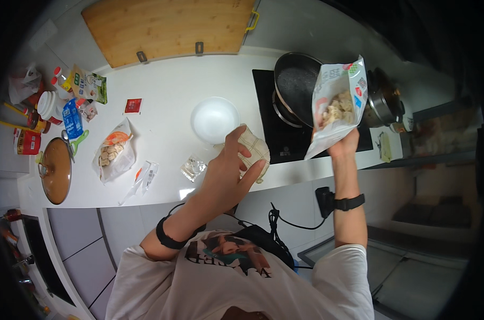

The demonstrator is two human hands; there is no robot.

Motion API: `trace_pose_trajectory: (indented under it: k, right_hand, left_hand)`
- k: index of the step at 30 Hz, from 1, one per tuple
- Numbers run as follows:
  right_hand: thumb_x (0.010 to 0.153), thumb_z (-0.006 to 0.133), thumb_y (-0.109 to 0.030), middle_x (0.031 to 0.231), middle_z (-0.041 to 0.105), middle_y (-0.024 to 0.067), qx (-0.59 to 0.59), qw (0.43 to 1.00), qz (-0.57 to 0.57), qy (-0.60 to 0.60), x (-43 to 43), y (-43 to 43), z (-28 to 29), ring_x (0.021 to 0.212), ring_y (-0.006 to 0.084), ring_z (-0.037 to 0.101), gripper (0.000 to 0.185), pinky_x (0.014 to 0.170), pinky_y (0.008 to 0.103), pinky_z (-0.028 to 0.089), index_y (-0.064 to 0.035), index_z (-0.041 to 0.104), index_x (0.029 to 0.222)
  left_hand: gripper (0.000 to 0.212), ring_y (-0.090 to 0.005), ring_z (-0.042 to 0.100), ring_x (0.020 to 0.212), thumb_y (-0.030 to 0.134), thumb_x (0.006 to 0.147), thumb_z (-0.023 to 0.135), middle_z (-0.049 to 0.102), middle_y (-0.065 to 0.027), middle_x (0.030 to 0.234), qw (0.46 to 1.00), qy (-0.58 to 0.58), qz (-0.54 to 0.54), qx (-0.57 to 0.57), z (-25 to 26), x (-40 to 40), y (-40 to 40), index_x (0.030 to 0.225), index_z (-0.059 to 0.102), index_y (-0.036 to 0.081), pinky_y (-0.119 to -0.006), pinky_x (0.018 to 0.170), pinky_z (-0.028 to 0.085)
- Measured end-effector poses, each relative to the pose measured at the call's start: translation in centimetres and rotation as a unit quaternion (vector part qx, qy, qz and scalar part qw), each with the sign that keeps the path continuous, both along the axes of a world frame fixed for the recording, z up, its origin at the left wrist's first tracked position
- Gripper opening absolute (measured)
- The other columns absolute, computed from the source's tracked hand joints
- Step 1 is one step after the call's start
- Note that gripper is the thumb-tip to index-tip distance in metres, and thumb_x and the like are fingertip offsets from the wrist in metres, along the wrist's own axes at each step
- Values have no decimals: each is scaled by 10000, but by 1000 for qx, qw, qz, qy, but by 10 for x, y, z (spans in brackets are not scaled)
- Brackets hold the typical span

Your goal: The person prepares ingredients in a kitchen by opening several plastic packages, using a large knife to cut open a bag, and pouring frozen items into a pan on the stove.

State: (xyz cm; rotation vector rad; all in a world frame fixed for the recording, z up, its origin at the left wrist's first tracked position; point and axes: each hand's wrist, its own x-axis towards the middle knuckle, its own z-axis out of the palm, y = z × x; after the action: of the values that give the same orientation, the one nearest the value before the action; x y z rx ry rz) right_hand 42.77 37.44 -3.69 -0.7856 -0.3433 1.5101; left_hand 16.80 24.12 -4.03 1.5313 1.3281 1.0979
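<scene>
My right hand point(346, 143) grips the lower end of a printed plastic food bag point(357, 108). The bag gapes at the top, showing pale lumpy food pieces point(340, 108) inside. It hangs over the right side of the black hob point(278, 152), partly covering a black frying pan point(296, 82). Thumb and fingers apart, my left hand point(230, 166) is over a checked cloth point(254, 147) at the counter's front; whether it touches the cloth I cannot tell. Just beyond the cloth is a white bowl point(215, 120).
Left on the counter point(162, 88) lie a second open food bag point(118, 150), a red sachet point(133, 106), plastic scraps point(146, 176), a clear packet point(193, 167) and a glass lid point(57, 172). Bottles and packets crowd the far left. Metal pots point(384, 108) stand right of the hob.
</scene>
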Motion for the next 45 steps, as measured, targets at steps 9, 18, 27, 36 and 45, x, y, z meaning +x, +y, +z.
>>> trace_pose_trajectory:
  k: [9, 18, 27, 36, 45]
  right_hand:
    - [979, 279, -390, 1225, 534, 155, -20, 906, -202, -372, 84, 79, -28, 1077, 318, 540, 512, 895, 440, 445, -15, 443, 1287]
    - [925, 365, -427, 1059, 594, 255, -22, 536, -221, -815, 106, 120, -24, 1004, 435, 543, 492, 848, 486, 421, -11, 579, 1078]
    - [924, 361, -452, 1029, 608, 240, 64, 438, -198, -875, 119, 144, 3, 976, 441, 551, 494, 821, 509, 421, -30, 553, 1096]
    - [908, 384, -465, 1037, 608, 241, 44, 444, -257, -857, 113, 125, 24, 984, 435, 554, 520, 838, 494, 421, -16, 557, 1104]
    - [957, 340, -423, 1199, 554, 155, 13, 942, -175, -288, 9, 63, 47, 1094, 308, 527, 528, 969, 434, 387, -7, 475, 1252]
  left_hand:
    - [546, -122, 561, 589, 107, 853, 606, 543, -70, 863, 997, 11, 3, -76, -25, -2, -22, 1296, 308, -7, -237, 519, 437]
    - [501, -148, 574, 555, 111, 851, 611, 561, -78, 803, 993, 50, 58, -84, -32, -15, -34, 1264, 354, -9, -257, 502, 453]
    - [484, -160, 576, 540, 104, 854, 609, 561, -83, 791, 992, 55, 74, -81, -41, -30, -42, 1254, 367, -20, -270, 503, 457]
    - [465, -161, 569, 553, 146, 871, 594, 558, -80, 785, 992, 62, 78, -78, -44, -54, -43, 1246, 379, -25, -273, 516, 460]
    - [493, -100, 525, 695, 118, 855, 610, 551, -64, 899, 992, 5, 60, -107, -55, -74, -45, 1268, 370, -2, -219, 551, 415]
